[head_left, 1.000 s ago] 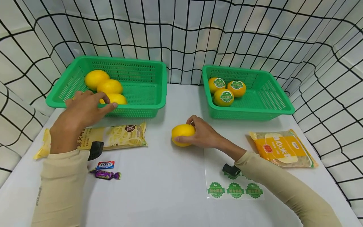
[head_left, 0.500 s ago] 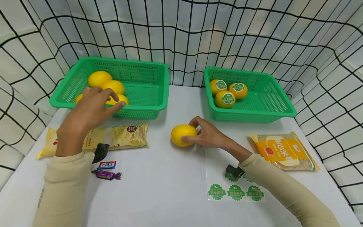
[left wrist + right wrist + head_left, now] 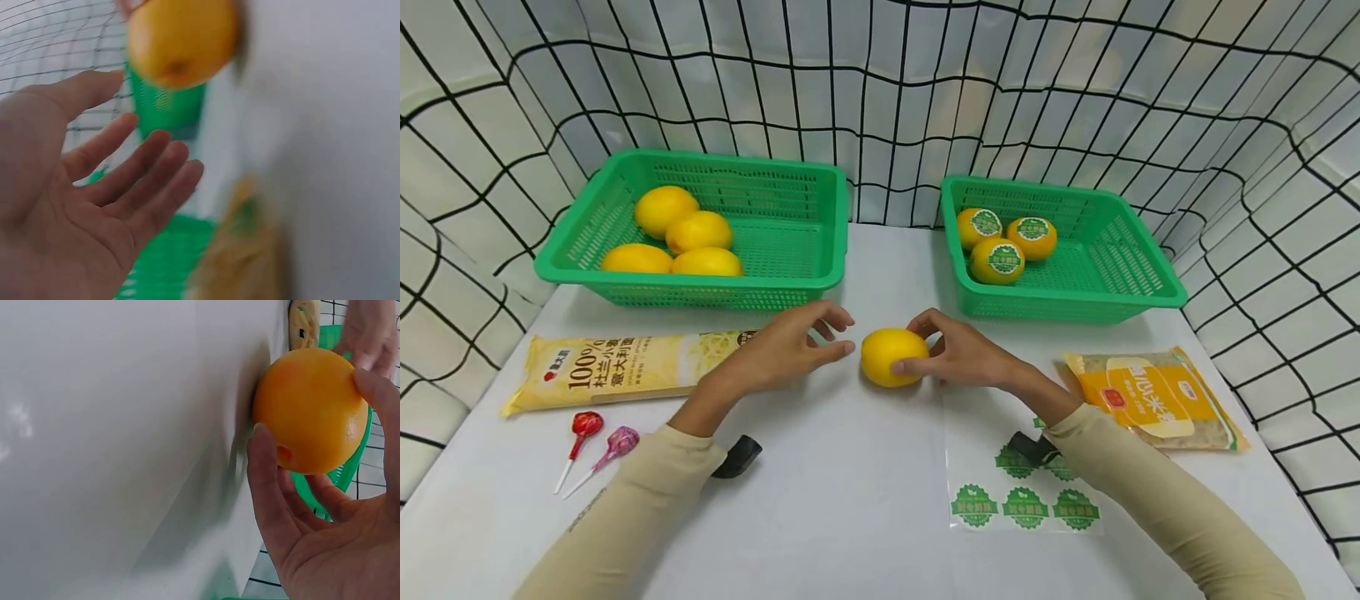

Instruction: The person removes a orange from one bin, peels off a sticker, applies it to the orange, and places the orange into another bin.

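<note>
A yellow lemon (image 3: 891,357) rests on the white table in the middle of the head view. From its right side my right hand (image 3: 966,354) pinches it; the right wrist view shows the thumb and fingertips against the lemon (image 3: 310,411). My left hand (image 3: 782,348) hovers to the left of the lemon, fingers loosely bent and apart from it. In the left wrist view nothing lies in the palm of the left hand (image 3: 103,187).
A green basket (image 3: 722,296) at the back left holds several plain lemons (image 3: 700,232). Another green basket (image 3: 1067,310) holds three lemons (image 3: 997,261) with green stickers. A sticker sheet (image 3: 1025,507), pasta bag (image 3: 625,367), yellow-orange food packet (image 3: 1153,400) and two lollipops (image 3: 587,423) lie around.
My left hand has moved right and down from the left basket to beside the lemon, carrying nothing. The lollipops now show their sticks. My right hand stays at the lemon.
</note>
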Motion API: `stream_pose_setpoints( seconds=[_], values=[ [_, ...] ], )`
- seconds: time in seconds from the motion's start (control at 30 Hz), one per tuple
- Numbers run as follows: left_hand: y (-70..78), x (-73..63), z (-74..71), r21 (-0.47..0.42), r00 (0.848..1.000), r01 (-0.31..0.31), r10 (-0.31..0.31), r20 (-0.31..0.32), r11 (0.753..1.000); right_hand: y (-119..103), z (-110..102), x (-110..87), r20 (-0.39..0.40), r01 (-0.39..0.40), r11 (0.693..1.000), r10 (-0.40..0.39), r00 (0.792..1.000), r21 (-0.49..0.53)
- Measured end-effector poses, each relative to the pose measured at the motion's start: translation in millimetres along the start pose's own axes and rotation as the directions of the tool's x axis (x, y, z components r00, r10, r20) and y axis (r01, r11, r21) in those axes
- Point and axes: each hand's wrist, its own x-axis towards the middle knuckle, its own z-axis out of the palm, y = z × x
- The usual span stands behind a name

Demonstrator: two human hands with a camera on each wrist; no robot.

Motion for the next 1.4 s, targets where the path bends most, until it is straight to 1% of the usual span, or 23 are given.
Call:
stream_pose_setpoints(
  seconds=[0.07, 0.13, 0.2, 0.33, 0.5, 0.6, 0.67, 0.77, 0.87, 0.93, 1.0, 1.1, 1.2, 1.3, 1.4],
  values=[
    [-4.5, 3.3, 11.0, -0.087, 1.0, -0.002, 0.003, 0.009, 0.996, 0.4, -2.2, 0.3, 0.01, 0.001, 1.0, -0.001, 1.0, 0.001],
    [-6.7, 6.4, 19.2, -0.163, 1.0, -0.015, 0.017, 0.013, 0.987, 0.7, -4.3, 0.7, 0.017, 0.003, 1.0, -0.003, 1.0, -0.003],
    [-7.5, 8.7, 25.4, -0.216, 1.0, -0.021, 0.023, 0.006, 0.976, 1.0, -6.1, 0.9, 0.023, 0.013, 1.0, -0.013, 1.0, -0.002],
    [-8.9, 10.2, 34.0, -0.274, 1.0, -0.004, 0.004, 0.0, 0.962, 3.4, -8.3, -3.1, 0.037, 0.029, 1.0, -0.029, 0.999, 0.009],
    [-13.1, 7.0, 43.4, -0.302, 0.999, 0.032, -0.025, 0.029, 0.953, 14.0, -14.5, -21.5, 0.057, 0.041, 0.999, -0.04, 0.998, -0.013],
    [-13.2, 5.1, 46.5, -0.32, 0.999, 0.031, -0.024, 0.025, 0.947, 18.1, -25.7, -37.1, 0.072, 0.064, 0.992, -0.056, 0.996, -0.109],
    [-12.5, 4.6, 46.8, -0.326, 1.0, 0.013, -0.011, 0.011, 0.945, 18.9, -34.6, -48.5, 0.111, 0.073, 0.978, -0.052, 0.992, -0.197],
    [-11.3, 5.6, 45.7, -0.324, 1.0, -0.013, 0.011, -0.008, 0.946, 18.5, -45.6, -67.5, 0.181, 0.065, 0.939, -0.003, 0.983, -0.337],
    [-10.8, 7.1, 42.9, -0.312, 1.0, -0.029, 0.025, -0.016, 0.95, 17.1, -47.3, -87.1, 0.215, 0.034, 0.903, 0.065, 0.975, -0.428],
    [-9.9, 7.7, 39.8, -0.314, 0.999, -0.032, 0.028, -0.016, 0.949, 16.3, -42.0, -97.8, 0.218, 0.035, 0.894, 0.071, 0.973, -0.446],
    [-9.3, 8.1, 36.8, -0.311, 1.0, -0.029, 0.025, -0.016, 0.95, 15.7, -31.7, -106.1, 0.214, 0.05, 0.898, 0.05, 0.976, -0.438],
    [-8.5, 7.2, 32.9, -0.307, 1.0, -0.02, 0.015, -0.018, 0.952, 15.4, -9.3, -115.3, 0.203, 0.075, 0.908, 0.011, 0.979, -0.411],
    [-8.6, 6.0, 31.5, -0.302, 1.0, -0.026, 0.023, -0.012, 0.953, 15.2, 13.7, -125.2, 0.184, 0.095, 0.896, -0.015, 0.983, -0.433],
    [-9.5, 5.0, 33.2, -0.304, 1.0, -0.03, 0.031, -0.002, 0.952, 13.6, 29.4, -134.6, 0.175, 0.091, 0.885, -0.011, 0.985, -0.457],
    [-11.0, 3.2, 36.8, -0.311, 1.0, -0.021, 0.026, 0.011, 0.95, 11.5, 37.2, -140.4, 0.181, 0.071, 0.887, 0.015, 0.983, -0.457]
  ],
)
